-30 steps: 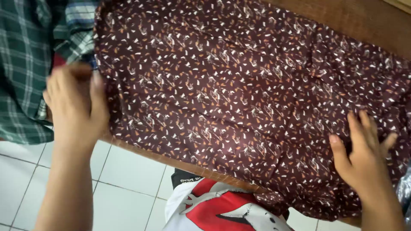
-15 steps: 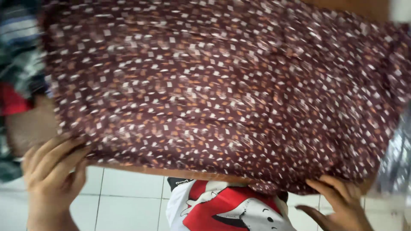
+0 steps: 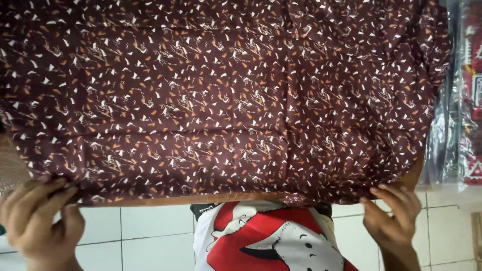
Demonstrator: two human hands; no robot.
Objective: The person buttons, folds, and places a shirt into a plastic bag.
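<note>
A dark maroon cloth (image 3: 226, 95) with small white and orange flecks lies spread over a wooden table and fills most of the view. My left hand (image 3: 37, 221) grips its near left corner at the table's front edge, fingers curled over the hem. At the near right corner my right hand (image 3: 394, 218) pinches the hem between thumb and fingers. The cloth is stretched flat between both hands.
The wooden table edge (image 3: 201, 199) shows as a thin strip under the hem. Clear plastic-wrapped packages (image 3: 459, 100) stand at the right. Below are white floor tiles (image 3: 145, 236) and my shirt with a red and white print (image 3: 266, 238).
Both hands slid from the top of the cloth down to its near hem and took hold of the corners. The view moved closer, and the plaid cloth at left went out of sight.
</note>
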